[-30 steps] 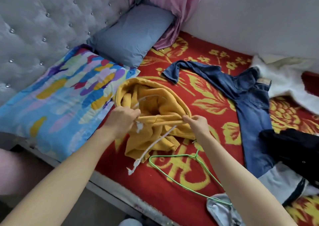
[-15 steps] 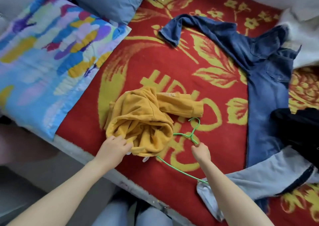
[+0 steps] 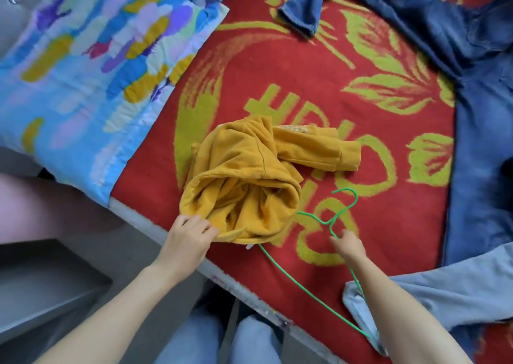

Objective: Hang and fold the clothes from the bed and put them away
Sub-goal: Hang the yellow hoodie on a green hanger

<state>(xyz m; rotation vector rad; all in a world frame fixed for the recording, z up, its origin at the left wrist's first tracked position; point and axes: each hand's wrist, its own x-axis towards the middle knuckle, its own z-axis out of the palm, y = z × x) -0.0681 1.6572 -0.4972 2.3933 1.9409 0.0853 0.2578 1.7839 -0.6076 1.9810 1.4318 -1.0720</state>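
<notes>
While the yellow hoodie [image 3: 249, 180] sits bunched near the bed's front edge on the red floral blanket [image 3: 388, 147], left hand [image 3: 188, 238] has fingers closed on its lower hem, pinching fabric. Right hand [image 3: 348, 243] is at the neck of the green wire hanger [image 3: 341, 213], fingers touching the wire just below the hook; can't tell if it's actually gripped or only touched.

Hanger's left shoulder runs under the hoodie's hem; right shoulder and bottom wire pass under the right forearm and over a light blue garment [image 3: 444, 288] at the bed edge.

Step in hand, my read: get the hanger into the hoodie.

Risks:
- Hoodie is balled up, one sleeve [image 3: 316, 152] flopped out to the right. Neck opening not visible. Feeding the hanger in blind likely ends up in a sleeve or a fold.
- Thin wire, probably flexes. Pulling by the hook while a shoulder is pinned under fabric could bend it or drag the hoodie.
- Far corner of the hanger may snag the light blue garment and pull it off the bed.
- Hoodie is close to the edge; a tug on the hem could slide it off.

Denim jeans [image 3: 485, 113] lie well apart to the right, not in play. Patterned pillow [image 3: 91, 66] to the left, clear.
</notes>
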